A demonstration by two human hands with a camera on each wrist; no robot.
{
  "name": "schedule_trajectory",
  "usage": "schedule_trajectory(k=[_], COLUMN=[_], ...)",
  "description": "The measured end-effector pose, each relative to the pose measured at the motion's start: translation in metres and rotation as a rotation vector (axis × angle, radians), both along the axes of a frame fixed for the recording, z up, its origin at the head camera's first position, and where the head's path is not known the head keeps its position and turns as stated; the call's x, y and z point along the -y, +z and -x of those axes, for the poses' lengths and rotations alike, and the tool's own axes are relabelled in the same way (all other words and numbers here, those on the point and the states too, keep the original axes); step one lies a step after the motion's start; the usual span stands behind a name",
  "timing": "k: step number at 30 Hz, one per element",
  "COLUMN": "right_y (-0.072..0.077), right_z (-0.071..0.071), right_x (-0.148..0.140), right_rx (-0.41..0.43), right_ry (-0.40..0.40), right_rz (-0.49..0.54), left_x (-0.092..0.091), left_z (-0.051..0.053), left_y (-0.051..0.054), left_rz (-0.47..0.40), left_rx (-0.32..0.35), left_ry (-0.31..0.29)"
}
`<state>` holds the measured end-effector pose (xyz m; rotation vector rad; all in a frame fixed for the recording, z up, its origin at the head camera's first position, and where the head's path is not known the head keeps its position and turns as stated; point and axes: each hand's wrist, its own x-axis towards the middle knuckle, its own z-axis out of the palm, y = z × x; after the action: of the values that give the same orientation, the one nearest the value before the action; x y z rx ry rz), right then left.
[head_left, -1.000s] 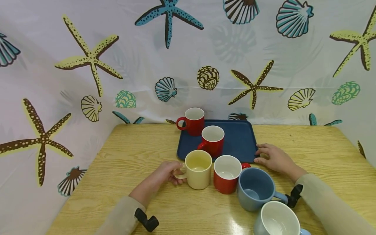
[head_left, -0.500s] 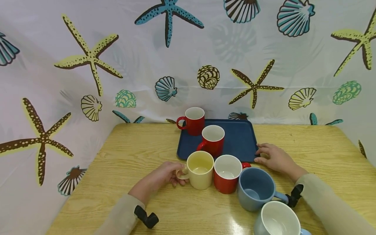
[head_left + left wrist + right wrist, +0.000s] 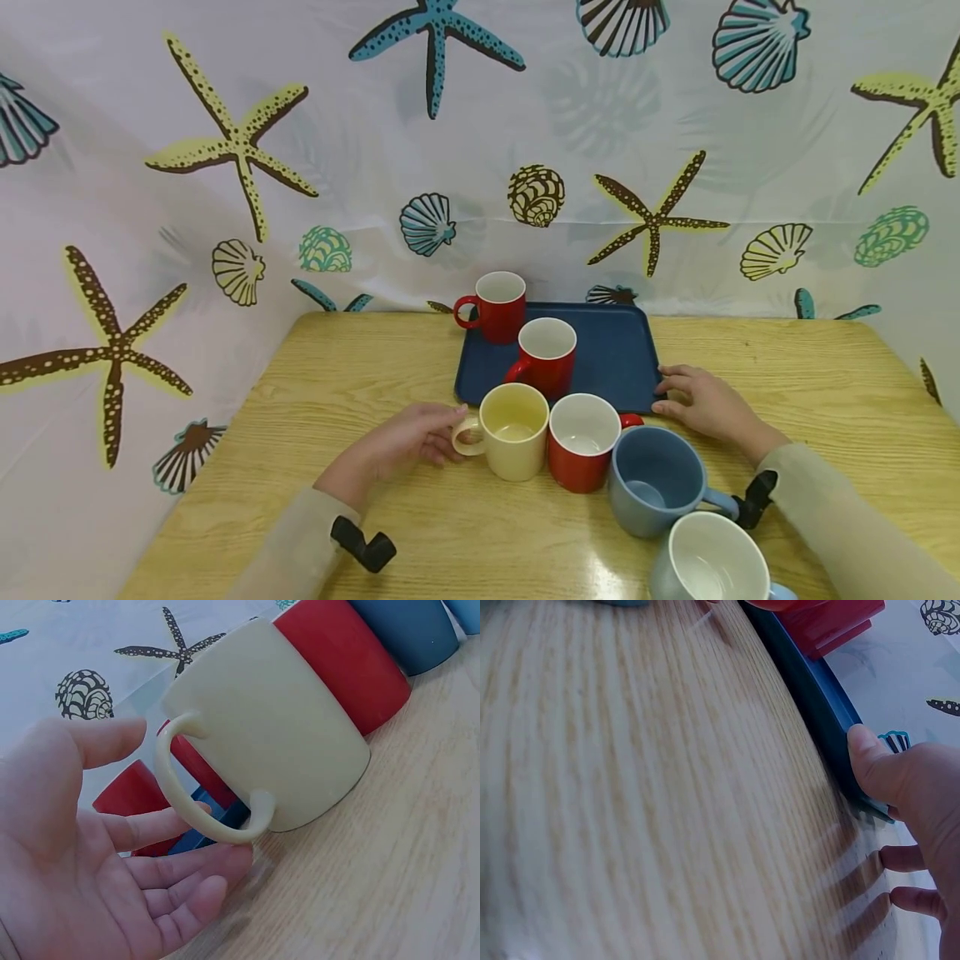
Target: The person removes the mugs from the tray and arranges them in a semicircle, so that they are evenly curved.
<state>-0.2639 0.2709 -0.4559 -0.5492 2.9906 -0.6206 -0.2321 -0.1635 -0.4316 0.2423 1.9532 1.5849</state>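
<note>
A cream mug (image 3: 513, 437) with a yellow inside stands upright on the wooden table. My left hand (image 3: 420, 437) is beside its handle; in the left wrist view the thumb (image 3: 112, 742) is apart from the handle and the loose fingertips lie close around it. Touching or nearly touching the mug is a red mug (image 3: 577, 462) with a white inside. Behind them lies a dark blue tray (image 3: 611, 350) bearing two red mugs, one at the back left (image 3: 504, 321) and one nearer (image 3: 551, 367). My right hand (image 3: 705, 404) touches the tray's right edge, thumb on the rim.
A blue mug (image 3: 652, 492) and a pale blue mug (image 3: 693, 575) with a white inside continue the row toward the front right. A curtain (image 3: 480, 150) printed with shells and starfish hangs behind the wooden table (image 3: 360, 358).
The cream mug has shifted slightly right, up to the red mug. My left fingers have loosened from its handle and the hand has drawn back a little left. The right hand stays at the tray.
</note>
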Motion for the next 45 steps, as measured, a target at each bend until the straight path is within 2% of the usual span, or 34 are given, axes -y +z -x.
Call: schedule_trajectory(k=[5,12,22,25,31,40,45], right_y=[-0.001,0.0,0.001,0.002,0.002,0.0,0.0], right_z=[0.001,0.001,0.001,0.001,0.001,0.001,0.0], right_x=[-0.001,0.0,0.0,0.0,0.0,0.0,0.0], right_rx=[-0.003,-0.003,-0.011,-0.008,-0.007,-0.005,-0.005], right_ry=[0.002,0.003,0.005,0.0,0.0,-0.003,-0.004], right_rz=[-0.002,-0.003,0.001,0.0,0.002,0.012,0.014], left_x=[-0.002,-0.015,-0.034,-0.039,-0.048,-0.057,-0.06], left_z=[0.007,0.018,0.033,0.038,0.044,0.052,0.056], left_y=[0.0,0.004,0.01,0.013,0.017,0.019,0.019], left_rz=[0.04,0.147,0.163,0.173,0.205,0.202,0.173], left_rx=[-0.049,-0.107,-0.104,-0.111,-0.086,0.019,0.086], left_ry=[0.062,0.126,0.217,0.227,0.217,0.21,0.203])
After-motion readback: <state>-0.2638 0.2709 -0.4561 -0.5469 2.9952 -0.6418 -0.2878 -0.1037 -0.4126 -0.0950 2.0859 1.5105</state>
